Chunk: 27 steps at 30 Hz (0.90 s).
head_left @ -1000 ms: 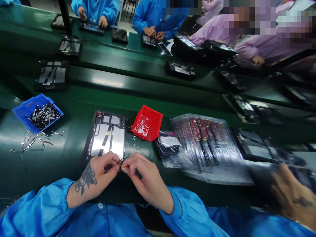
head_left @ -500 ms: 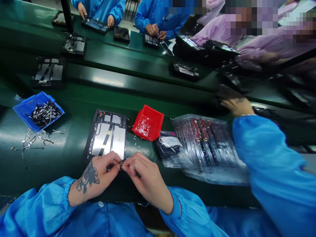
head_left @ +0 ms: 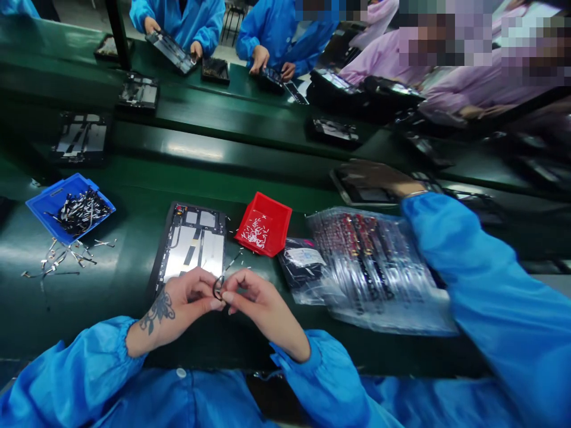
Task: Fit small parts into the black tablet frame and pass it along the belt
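Observation:
My left hand (head_left: 185,300) and my right hand (head_left: 261,303) meet in front of me, and their fingertips pinch a thin black wire loop (head_left: 218,288) between them. Just beyond my hands lies a dark tablet frame (head_left: 190,244) with silver panels, its near end hidden behind my left hand. A red plastic tray (head_left: 263,224) holding small white pieces stands just past my right hand. Several tiny white pieces lie scattered on the green bench around the frame.
A blue tray (head_left: 66,208) of black-and-silver cable parts sits at left, with loose parts below it. Bagged strips (head_left: 370,267) and a small labelled bag (head_left: 300,267) lie at right. A co-worker's blue-sleeved arm (head_left: 482,279) crosses above them. Other workers sit along further green benches.
The black loop now shows clearly between my fingertips, as my hands have parted slightly. The co-worker's arm has reached further left over the bagged strips.

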### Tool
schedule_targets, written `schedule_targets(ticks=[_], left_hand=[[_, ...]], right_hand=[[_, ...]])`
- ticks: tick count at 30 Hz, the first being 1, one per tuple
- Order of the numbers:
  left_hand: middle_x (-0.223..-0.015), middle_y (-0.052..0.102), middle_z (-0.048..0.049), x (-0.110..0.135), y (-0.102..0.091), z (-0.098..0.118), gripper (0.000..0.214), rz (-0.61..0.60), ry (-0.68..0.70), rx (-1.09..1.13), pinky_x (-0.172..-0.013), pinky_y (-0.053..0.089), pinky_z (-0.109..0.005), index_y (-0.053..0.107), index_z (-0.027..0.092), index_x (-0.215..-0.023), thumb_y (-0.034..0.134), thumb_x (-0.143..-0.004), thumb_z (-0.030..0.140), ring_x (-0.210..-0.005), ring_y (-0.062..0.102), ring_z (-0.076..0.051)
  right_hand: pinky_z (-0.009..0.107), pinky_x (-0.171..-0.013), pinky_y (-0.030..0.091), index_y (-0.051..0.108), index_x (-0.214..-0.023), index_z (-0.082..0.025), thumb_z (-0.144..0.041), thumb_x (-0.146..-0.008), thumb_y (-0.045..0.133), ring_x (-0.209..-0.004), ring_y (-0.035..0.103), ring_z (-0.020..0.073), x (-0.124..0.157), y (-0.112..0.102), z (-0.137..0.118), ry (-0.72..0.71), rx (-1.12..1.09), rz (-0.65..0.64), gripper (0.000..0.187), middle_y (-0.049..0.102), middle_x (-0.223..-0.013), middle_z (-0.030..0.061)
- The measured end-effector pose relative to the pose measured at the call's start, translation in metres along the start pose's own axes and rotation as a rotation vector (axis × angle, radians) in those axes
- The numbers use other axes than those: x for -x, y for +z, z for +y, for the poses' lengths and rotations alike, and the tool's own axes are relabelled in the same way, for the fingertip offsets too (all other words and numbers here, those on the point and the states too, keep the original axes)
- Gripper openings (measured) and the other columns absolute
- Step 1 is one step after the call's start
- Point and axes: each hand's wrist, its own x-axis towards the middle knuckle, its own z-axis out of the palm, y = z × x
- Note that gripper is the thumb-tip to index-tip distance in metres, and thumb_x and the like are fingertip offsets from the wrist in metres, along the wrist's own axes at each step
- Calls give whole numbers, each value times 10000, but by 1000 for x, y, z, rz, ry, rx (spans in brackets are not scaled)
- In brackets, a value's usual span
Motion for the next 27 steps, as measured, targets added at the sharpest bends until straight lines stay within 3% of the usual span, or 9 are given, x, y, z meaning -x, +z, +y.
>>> schedule_targets(ticks=[5, 9, 12, 15, 17, 20, 22, 25, 27], left_hand=[[-650, 686, -1, -8, 8, 8, 278, -41, -39, 189, -705, 535, -285, 611, 161, -840, 808, -676, 270, -660, 687, -165], [-640, 660, 12, -19, 20, 13, 261, -81, 6, 141, -662, 520, -266, 604, 165, -845, 791, -694, 268, -625, 655, -142], [-685, 681, 5, -37, 27, 18, 363, -95, 12, 57, -686, 509, -273, 644, 178, -948, 819, -638, 252, -669, 662, -153], [-943, 737, -62, -61, 34, 26, 530, -87, 20, -66, -800, 498, -295, 686, 197, -1052, 858, -551, 204, -879, 676, -198], [-1039, 730, -82, -76, 39, 33, 432, -70, 64, -113, -864, 479, -305, 718, 190, -1013, 834, -600, 239, -972, 656, -212], [-906, 749, -69, -94, 50, 42, 230, -72, 133, -144, -823, 487, -306, 749, 165, -877, 761, -701, 312, -872, 660, -200], [-803, 743, -55, -104, 56, 45, 174, -75, 160, -153, -775, 494, -299, 751, 155, -780, 743, -710, 314, -782, 654, -187], [-741, 732, -54, -119, 62, 47, 160, -18, 180, -117, -728, 506, -295, 739, 139, -729, 734, -695, 295, -717, 649, -179], [-739, 731, -60, -127, 64, 49, 179, 33, 205, -121, -703, 515, -294, 737, 130, -759, 711, -706, 300, -695, 653, -177]], right_hand=[[220, -576, 539, 662, -1088, -215, -376, -765, 747, -732, 588, 125, -5, -19, -21, -66, -164, 8, 371, 632, -871, 20], [196, -481, 486, 729, -845, -189, -397, -765, 741, -587, 541, 93, -11, -33, -42, -198, -97, 154, 224, 628, -760, 11], [216, -481, 480, 722, -766, -179, -411, -768, 727, -547, 535, 95, -20, -47, -47, -245, -27, 270, 232, 650, -733, 9], [252, -552, 504, 727, -793, -184, -419, -766, 718, -604, 582, 127, -29, -66, -42, -283, 83, 364, 237, 679, -754, 14], [284, -648, 518, 728, -795, -187, -404, -776, 702, -675, 620, 153, -35, -78, -38, -320, 186, 400, 219, 698, -770, 19], [325, -779, 508, 721, -787, -188, -367, -803, 665, -779, 650, 183, -42, -94, -35, -376, 328, 412, 189, 714, -797, 30], [328, -782, 510, 712, -827, -182, -353, -832, 634, -791, 653, 186, -47, -101, -39, -415, 396, 428, 187, 712, -831, 41], [300, -702, 521, 676, -950, -171, -341, -860, 624, -757, 638, 172, -47, -107, -51, -564, 552, 568, 199, 679, -910, 60], [289, -697, 508, 662, -941, -171, -302, -899, 594, -773, 626, 171, -44, -106, -57, -708, 786, 655, 154, 662, -906, 62]])
